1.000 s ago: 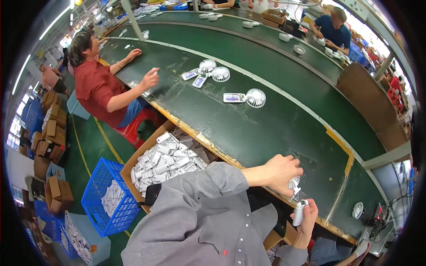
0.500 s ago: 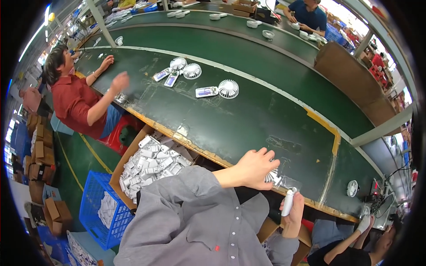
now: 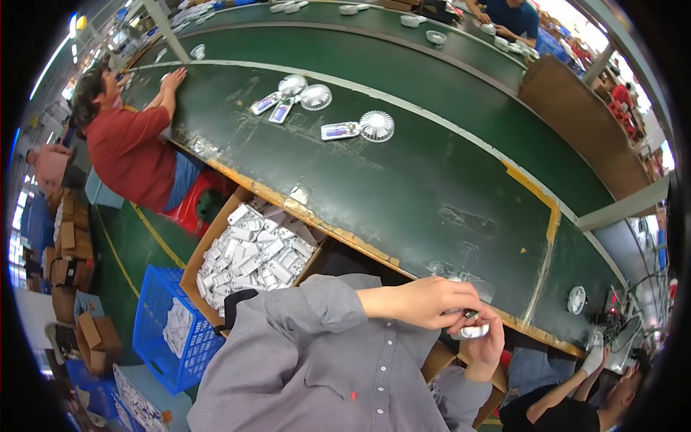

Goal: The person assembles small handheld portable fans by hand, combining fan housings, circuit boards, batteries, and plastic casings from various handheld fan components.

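Observation:
Just over the near edge of the bench (image 3: 403,230), my two hands meet in front of my body. My right hand (image 3: 487,347) is closed round a white fan handle (image 3: 475,331), whose rounded end shows between the fingers. My left hand (image 3: 439,301) is curled against it from the left, back of the hand up. A small dark metallic bit shows between the left fingers; the palm hides whatever else is there. Farther off on the bench lies a white handheld fan (image 3: 376,126) with its handle open. Two more fans (image 3: 315,97) lie together to its left.
A carton of white handle shells (image 3: 252,252) stands against the bench at my left, beside a blue crate (image 3: 147,338). A person in red (image 3: 133,151) sits farther left. Another fan (image 3: 576,299) stands at the right, near a gloved co-worker (image 3: 594,360). The conveyor (image 3: 446,93) runs behind the bench.
My left hand has left the bench edge, where it covered a fan head, and moved down and right to my right hand. The handle has turned from upright to lying level. The person in red reaches farther away.

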`<state>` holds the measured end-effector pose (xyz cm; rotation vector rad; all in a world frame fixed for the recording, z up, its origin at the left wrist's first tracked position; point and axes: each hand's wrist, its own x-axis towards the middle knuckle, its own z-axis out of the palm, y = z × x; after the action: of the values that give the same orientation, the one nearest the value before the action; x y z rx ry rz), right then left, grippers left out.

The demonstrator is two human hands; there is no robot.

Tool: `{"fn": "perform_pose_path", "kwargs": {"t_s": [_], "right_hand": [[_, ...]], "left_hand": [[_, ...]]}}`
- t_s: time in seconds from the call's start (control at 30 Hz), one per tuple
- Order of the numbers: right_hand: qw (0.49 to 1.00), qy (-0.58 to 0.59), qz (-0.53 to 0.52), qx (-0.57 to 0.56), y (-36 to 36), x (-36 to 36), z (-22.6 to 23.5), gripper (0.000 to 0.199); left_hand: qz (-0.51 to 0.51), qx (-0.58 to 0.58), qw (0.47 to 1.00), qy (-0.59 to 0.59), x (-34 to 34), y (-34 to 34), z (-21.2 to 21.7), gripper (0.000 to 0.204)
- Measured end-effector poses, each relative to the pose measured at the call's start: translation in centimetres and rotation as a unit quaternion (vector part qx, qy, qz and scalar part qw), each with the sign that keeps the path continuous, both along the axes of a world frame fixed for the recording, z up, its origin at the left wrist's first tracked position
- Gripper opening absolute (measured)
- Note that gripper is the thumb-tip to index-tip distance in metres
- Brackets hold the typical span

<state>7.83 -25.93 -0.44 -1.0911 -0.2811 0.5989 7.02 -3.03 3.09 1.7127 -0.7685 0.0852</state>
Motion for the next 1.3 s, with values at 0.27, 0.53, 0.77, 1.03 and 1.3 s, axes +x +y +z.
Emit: {"fn": "perform_pose_path", "kwargs": {"t_s": [0.27, 0.53, 0.77, 1.03, 1.3], "right_hand": [[0.997, -0.006, 0.058, -0.059, -0.1, -1.4, 3.5, 0.029], [0.934, -0.208, -0.062, -0.285, 1.8, -2.2, 4.1, 0.007], [0.913, -0.254, 0.005, -0.319, 2.3, -2.4, 5.1, 0.007], [0.986, -0.103, -0.002, -0.129, 2.1, -2.9, 4.8, 0.026], [0.998, 0.017, -0.056, -0.039, 1.1, -5.7, 2.8, 0.04]], "left_hand": [[0.038, 0.011, 0.987, -0.153, -1.6, -1.4, 0.7, 0.034], [0.066, -0.053, 0.996, 0.021, -3.4, -1.6, 0.1, 0.024], [0.122, 0.063, 0.981, -0.138, -3.8, -1.5, -0.9, 0.017], [0.084, -0.053, 0.994, -0.04, -4.1, -0.9, 0.5, 0.009], [-0.004, -0.145, 0.98, 0.134, -5.0, -2.2, -0.2, 0.009]]}}
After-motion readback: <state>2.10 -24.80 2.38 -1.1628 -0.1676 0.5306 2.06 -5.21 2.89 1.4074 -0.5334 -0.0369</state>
